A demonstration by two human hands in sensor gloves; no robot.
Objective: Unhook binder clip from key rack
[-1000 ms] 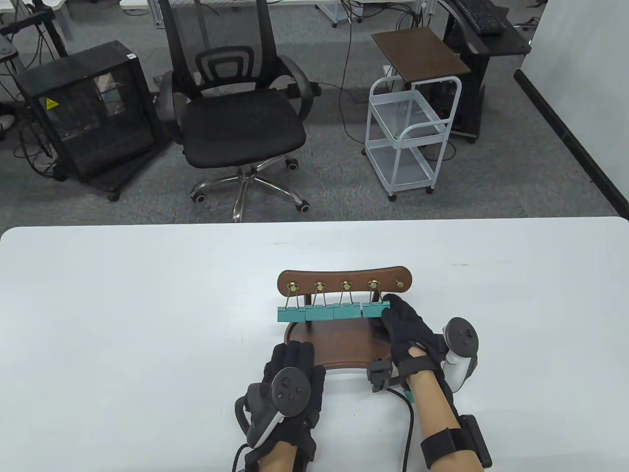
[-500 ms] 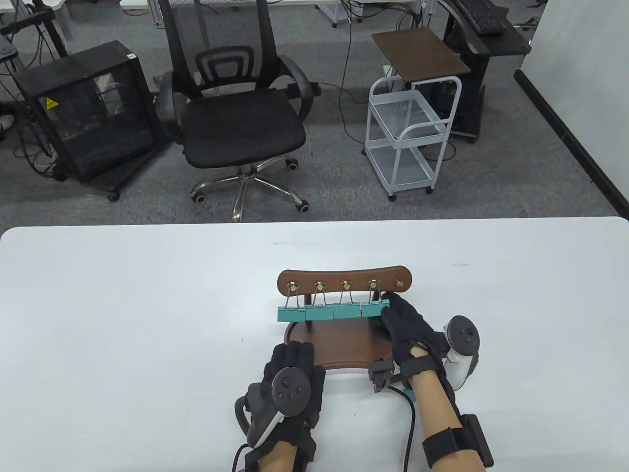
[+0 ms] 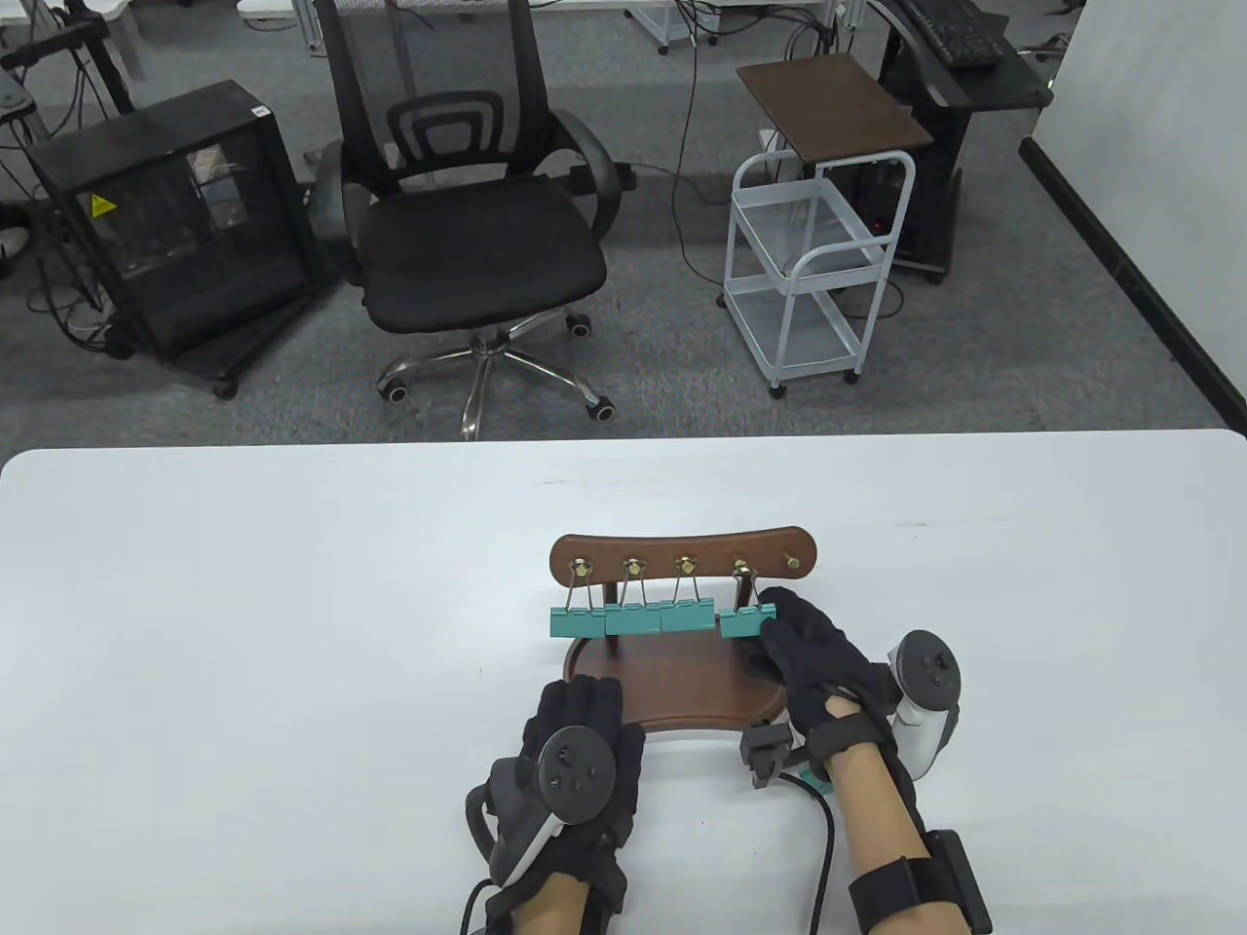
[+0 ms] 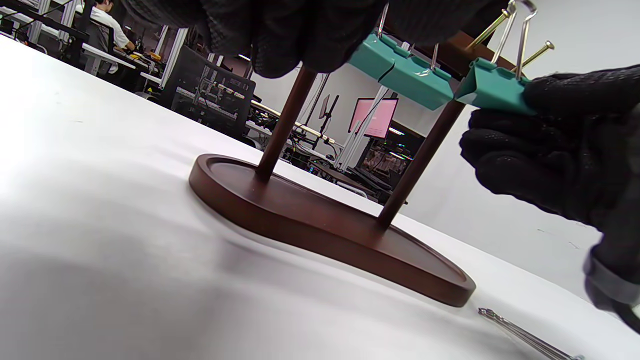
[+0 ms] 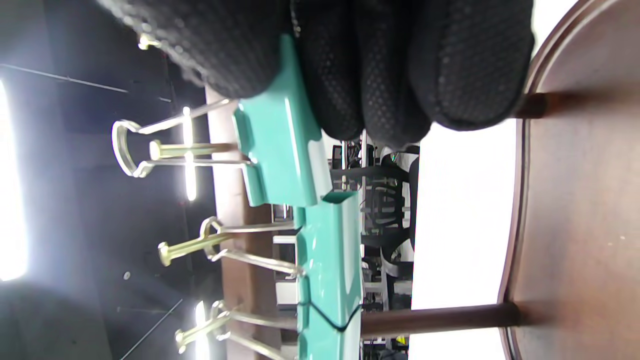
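Observation:
The brown wooden key rack (image 3: 682,550) stands on its oval base (image 3: 682,687) in the middle of the table. Several teal binder clips hang from its brass hooks. My right hand (image 3: 774,609) pinches the rightmost clip (image 3: 745,620) at its right end. That clip sits slightly forward of the row. In the right wrist view the clip (image 5: 277,150) is between my fingers (image 5: 350,65), and its wire loops sit near the hook's tip (image 5: 155,149). My left hand (image 3: 580,716) rests flat at the base's front left edge, holding nothing.
Three other teal clips (image 3: 633,618) hang side by side left of the held one. The rightmost hook (image 3: 794,562) is bare. My right glove's cable (image 3: 828,857) trails over the table. An office chair (image 3: 477,243) and a white cart (image 3: 809,282) stand beyond the far edge.
My right hand has drawn back toward me and a little right, pulling the rightmost clip out of line with the others and sliding its loops outward along the hook. The left hand has not moved.

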